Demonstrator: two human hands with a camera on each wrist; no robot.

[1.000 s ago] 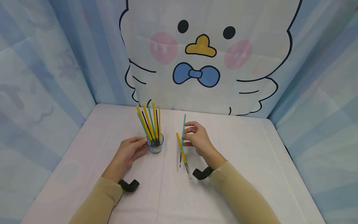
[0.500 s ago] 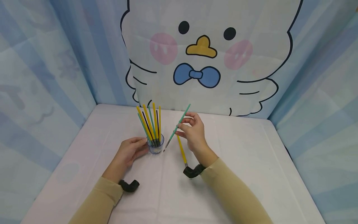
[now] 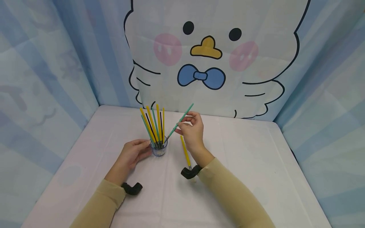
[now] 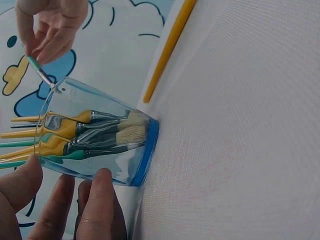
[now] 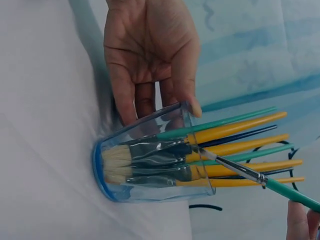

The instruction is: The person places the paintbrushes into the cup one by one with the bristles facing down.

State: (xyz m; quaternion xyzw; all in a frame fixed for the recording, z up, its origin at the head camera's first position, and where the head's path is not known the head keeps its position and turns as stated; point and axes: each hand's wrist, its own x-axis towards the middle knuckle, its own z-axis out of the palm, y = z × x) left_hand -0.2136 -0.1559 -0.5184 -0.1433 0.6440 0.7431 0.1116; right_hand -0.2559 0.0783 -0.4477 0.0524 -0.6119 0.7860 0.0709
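Note:
A clear plastic cup (image 3: pixel 158 152) with a blue base stands upright on the table, holding several paintbrushes (image 5: pixel 235 129) bristles down, with yellow, green and dark handles. My left hand (image 3: pixel 132 155) holds the cup's left side, thumb at the rim and fingers against the wall. A thin green paintbrush (image 3: pixel 185 113) is pinched in my right hand (image 3: pixel 194 131), to the right of the cup. It slants down to the left, its tip at the cup's mouth. In the right wrist view, its metal ferrule (image 5: pixel 250 172) crosses the rim.
A yellow paintbrush (image 3: pixel 185 152) lies on the white-covered table (image 3: pixel 245 190) right of the cup, its lower end partly hidden by the right wrist's black strap piece (image 3: pixel 191 172). A curtain with a cartoon bird (image 3: pixel 205 50) hangs behind the table.
My right hand has moved left and away from me, lifting the green paintbrush from over the yellow one and tilting it until its tip reaches the cup. My left hand stays at the cup.

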